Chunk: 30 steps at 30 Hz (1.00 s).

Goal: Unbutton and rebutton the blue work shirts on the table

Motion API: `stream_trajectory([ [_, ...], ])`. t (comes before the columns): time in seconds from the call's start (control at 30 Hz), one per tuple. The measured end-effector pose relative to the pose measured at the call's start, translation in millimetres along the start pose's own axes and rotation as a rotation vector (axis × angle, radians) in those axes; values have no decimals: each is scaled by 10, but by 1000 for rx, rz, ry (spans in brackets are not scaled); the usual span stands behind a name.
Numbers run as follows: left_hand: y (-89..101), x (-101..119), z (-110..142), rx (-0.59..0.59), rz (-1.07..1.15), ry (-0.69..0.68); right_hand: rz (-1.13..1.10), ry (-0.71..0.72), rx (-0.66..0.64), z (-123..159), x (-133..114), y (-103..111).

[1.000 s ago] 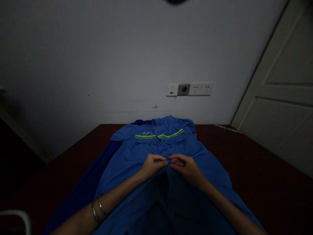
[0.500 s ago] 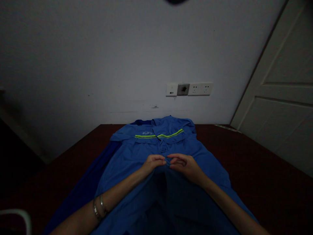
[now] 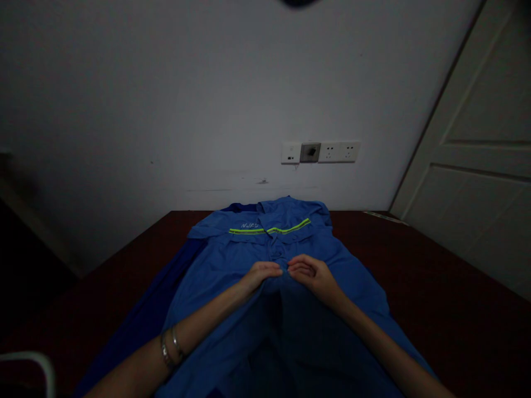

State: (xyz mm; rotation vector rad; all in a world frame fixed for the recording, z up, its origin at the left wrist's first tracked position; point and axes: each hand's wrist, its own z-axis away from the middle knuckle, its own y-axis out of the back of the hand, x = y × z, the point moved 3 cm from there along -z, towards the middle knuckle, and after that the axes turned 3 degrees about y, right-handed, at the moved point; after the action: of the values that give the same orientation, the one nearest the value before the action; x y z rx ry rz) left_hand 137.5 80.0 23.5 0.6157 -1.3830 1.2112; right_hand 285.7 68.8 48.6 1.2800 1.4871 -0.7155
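A blue work jacket [image 3: 240, 257] with yellow-green striping across the chest and pale lettering lies spread out, its collar at the far end. My left hand [image 3: 261, 272] pinches the cloth of the front at the middle, thumb against fingers; two silver bangles circle that wrist. Facing it across a small gap, my right hand [image 3: 313, 275] has its fingers curled and thumb drawn in on the other side of the front. Any button or fastener between the fingertips is too small to make out. Nearer me, the front falls open in a dark gap.
Beneath the jacket is a dark reddish-brown table [image 3: 357, 226], against a pale wall [image 3: 207, 110]. Wall sockets [image 3: 338, 152] sit above its far edge. A panelled door [image 3: 477, 182] stands at right. A white curved tube [image 3: 41, 362] shows at lower left. Darker blue cloth [image 3: 166, 287] lies along the jacket's left side.
My right hand's fingers have drawn closer together and shifted slightly up and right, away from the left fingertips. The left hand keeps its pinch in nearly the same place.
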Motion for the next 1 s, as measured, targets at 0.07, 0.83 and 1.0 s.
stream_trajectory([
  [0.07, 5, -7, -17, 5, -13, 2, 27, 9, 20, -11, 25, 15],
  [0.83, -219, 108, 829, -228, -1724, -512, 243, -13, -147, -90, 147, 195],
  [1.0, -212, 36, 862, -115, -1864, -517, 259, -16, -146, -57, 156, 183],
])
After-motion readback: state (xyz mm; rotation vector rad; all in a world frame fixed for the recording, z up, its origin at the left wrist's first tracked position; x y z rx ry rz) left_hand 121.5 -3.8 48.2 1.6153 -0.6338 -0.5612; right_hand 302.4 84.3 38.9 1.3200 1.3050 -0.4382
